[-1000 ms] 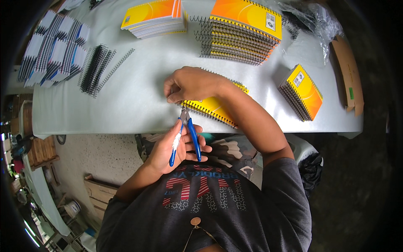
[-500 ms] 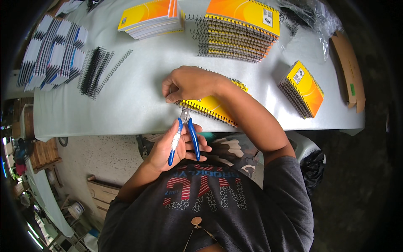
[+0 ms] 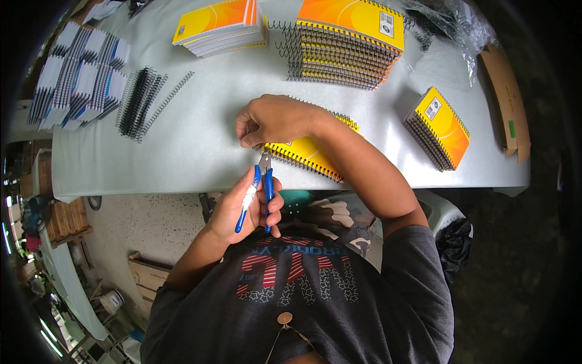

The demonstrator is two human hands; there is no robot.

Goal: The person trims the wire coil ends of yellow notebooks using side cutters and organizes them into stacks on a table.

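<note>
Nearest is the person's dark T-shirt [image 3: 339, 321], with a round pendant [image 3: 285, 317] hanging over it. Past it, the left hand [image 3: 229, 211] has its grip closed around blue-handled cutters [image 3: 269, 191], fingers along one handle and thumb by the other (white wrapping covers part of the thumb-side handle). The cutters point away from the body, their metal tip at the left end of the near coil on a yellow notebook [image 3: 303, 156]. That notebook lies near the front edge of the pale-covered surface [image 3: 151, 173], partly beneath the right forearm; a second row of coil shows along its far side.

The right hand [image 3: 276, 118] arches over the notebook's left end, fingers curled and thumb close to them beside the coil; whether this grip is clamped on the wire, I cannot tell.

Farther off, a short stack of yellow-orange notebooks [image 3: 439, 132] stands to the right, and a bundle of loose dark coils [image 3: 140, 104] lies to the left. Beyond are a taller coil-bound stack [image 3: 348, 51], a pile of yellow-orange books [image 3: 221, 27], stacked white-and-dark notebooks [image 3: 79, 76], a cardboard piece [image 3: 504, 103] and clear plastic [image 3: 464, 39].
</note>
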